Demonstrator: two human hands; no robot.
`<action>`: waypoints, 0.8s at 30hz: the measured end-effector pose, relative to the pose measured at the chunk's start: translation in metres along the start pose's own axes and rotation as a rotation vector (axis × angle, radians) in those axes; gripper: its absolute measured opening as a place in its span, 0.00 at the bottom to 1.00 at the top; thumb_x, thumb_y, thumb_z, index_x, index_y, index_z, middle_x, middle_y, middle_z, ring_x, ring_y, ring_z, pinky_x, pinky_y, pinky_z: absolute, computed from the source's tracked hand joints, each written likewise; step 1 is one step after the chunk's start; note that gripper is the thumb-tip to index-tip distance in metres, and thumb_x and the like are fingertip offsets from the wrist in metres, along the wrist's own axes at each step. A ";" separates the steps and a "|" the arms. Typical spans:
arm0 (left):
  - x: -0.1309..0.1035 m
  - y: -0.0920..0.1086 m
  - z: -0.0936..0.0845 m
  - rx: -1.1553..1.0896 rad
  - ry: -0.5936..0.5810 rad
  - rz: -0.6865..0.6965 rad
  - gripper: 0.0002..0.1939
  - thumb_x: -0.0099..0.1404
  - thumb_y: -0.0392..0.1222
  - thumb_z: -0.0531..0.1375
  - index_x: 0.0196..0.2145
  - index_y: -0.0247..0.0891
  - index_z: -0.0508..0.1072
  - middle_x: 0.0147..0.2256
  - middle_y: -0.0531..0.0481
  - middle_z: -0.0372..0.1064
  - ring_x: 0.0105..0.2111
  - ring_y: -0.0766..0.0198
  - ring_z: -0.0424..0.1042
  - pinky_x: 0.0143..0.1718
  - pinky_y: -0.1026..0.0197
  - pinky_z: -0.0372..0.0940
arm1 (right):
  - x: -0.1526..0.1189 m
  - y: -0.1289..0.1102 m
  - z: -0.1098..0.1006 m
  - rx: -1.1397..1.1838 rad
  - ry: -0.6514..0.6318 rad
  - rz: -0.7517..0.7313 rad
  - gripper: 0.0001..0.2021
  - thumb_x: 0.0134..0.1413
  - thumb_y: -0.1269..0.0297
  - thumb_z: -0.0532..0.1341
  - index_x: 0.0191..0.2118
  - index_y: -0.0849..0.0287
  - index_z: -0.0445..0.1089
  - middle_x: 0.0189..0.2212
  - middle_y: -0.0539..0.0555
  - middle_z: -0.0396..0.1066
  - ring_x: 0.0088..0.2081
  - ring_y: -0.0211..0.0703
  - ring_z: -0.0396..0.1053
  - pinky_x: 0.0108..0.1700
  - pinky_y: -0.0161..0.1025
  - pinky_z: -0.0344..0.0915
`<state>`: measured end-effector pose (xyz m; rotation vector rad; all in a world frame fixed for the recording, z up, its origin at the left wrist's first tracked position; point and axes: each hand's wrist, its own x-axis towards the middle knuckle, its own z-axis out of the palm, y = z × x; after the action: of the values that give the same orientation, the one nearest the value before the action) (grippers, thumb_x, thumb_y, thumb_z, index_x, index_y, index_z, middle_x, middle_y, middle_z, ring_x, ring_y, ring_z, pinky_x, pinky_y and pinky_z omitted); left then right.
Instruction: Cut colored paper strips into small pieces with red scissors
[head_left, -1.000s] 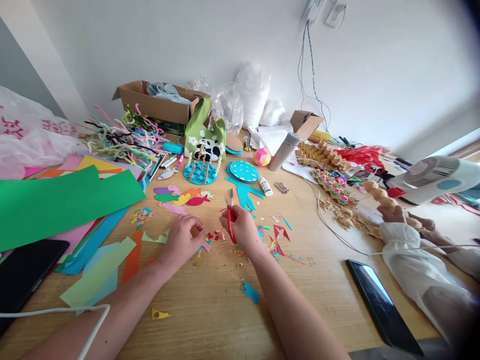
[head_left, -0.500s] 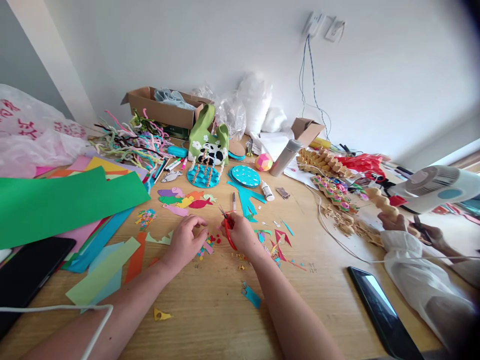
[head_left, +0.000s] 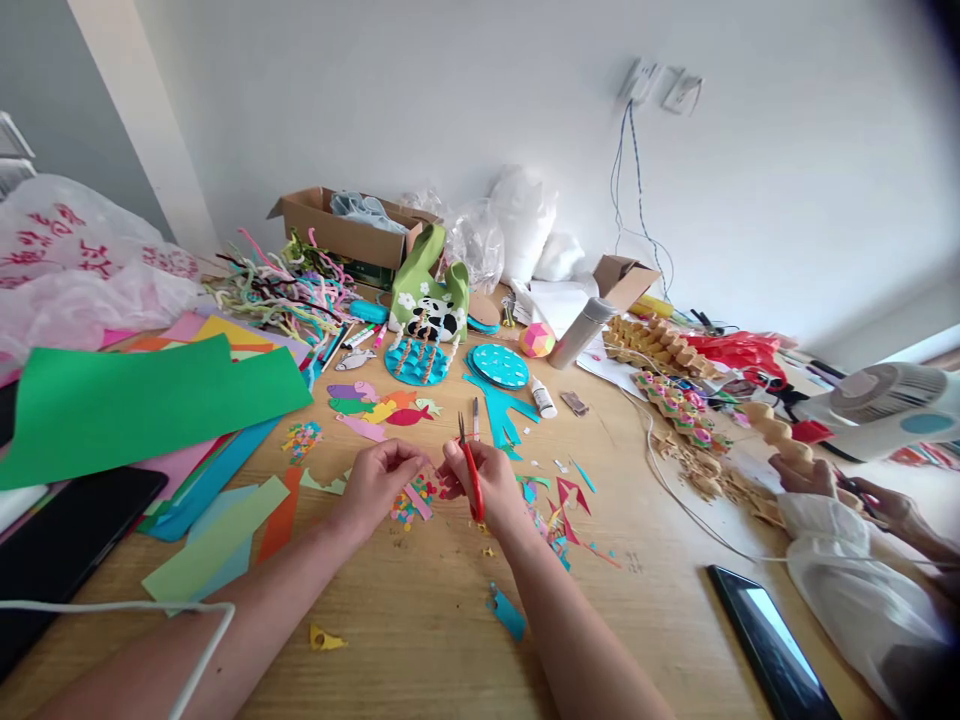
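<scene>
My right hand (head_left: 496, 488) is closed around red-handled scissors (head_left: 473, 478), their blades pointing up and away from me. Close by on the left, my left hand (head_left: 379, 488) has thumb and forefinger pinched together; whatever is between them is too small to make out. Beneath and between the hands lies a pile of tiny coloured paper pieces (head_left: 405, 512) with a pink paper strip (head_left: 418, 502) on it. Several coloured paper fish (head_left: 411, 416) lie just beyond. Right of my right hand are red paper scraps (head_left: 571, 495).
Stacked coloured paper (head_left: 157, 405) and a black device (head_left: 90, 540) fill the left. Blue discs (head_left: 501, 366), a glue bottle (head_left: 543, 398) and a grey flask (head_left: 583, 332) stand farther back. At right, a phone (head_left: 769, 640), a cable, and another person's hands (head_left: 806, 475) with scissors.
The view has shifted slightly, so most things sit lower and farther right. My left fingers have closed into a pinch, and the scissors have turned more upright in my right hand.
</scene>
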<state>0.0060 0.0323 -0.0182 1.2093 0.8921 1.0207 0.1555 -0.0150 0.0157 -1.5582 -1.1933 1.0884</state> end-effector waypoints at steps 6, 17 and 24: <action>0.005 0.006 -0.001 -0.323 0.112 -0.162 0.09 0.44 0.42 0.67 0.22 0.34 0.75 0.22 0.50 0.70 0.25 0.67 0.66 0.29 0.64 0.60 | -0.012 -0.006 0.009 -0.076 -0.234 0.121 0.24 0.44 0.43 0.63 0.22 0.63 0.66 0.15 0.52 0.68 0.15 0.36 0.64 0.16 0.30 0.61; 0.004 0.008 0.000 -0.420 0.144 -0.234 0.08 0.42 0.40 0.68 0.22 0.33 0.76 0.24 0.49 0.71 0.25 0.67 0.67 0.28 0.65 0.61 | -0.007 0.010 0.015 -0.183 -0.261 0.161 0.25 0.45 0.41 0.61 0.19 0.62 0.64 0.15 0.52 0.67 0.13 0.35 0.63 0.15 0.30 0.61; 0.000 0.007 0.002 -0.445 0.097 -0.229 0.07 0.43 0.39 0.67 0.21 0.33 0.75 0.22 0.50 0.70 0.24 0.67 0.68 0.27 0.66 0.62 | -0.007 0.004 0.018 -0.055 -0.261 0.229 0.26 0.42 0.40 0.63 0.21 0.63 0.65 0.14 0.51 0.67 0.14 0.37 0.65 0.15 0.31 0.63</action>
<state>0.0072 0.0323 -0.0112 0.6743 0.8023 1.0290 0.1381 -0.0199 0.0079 -1.6624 -1.2456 1.4561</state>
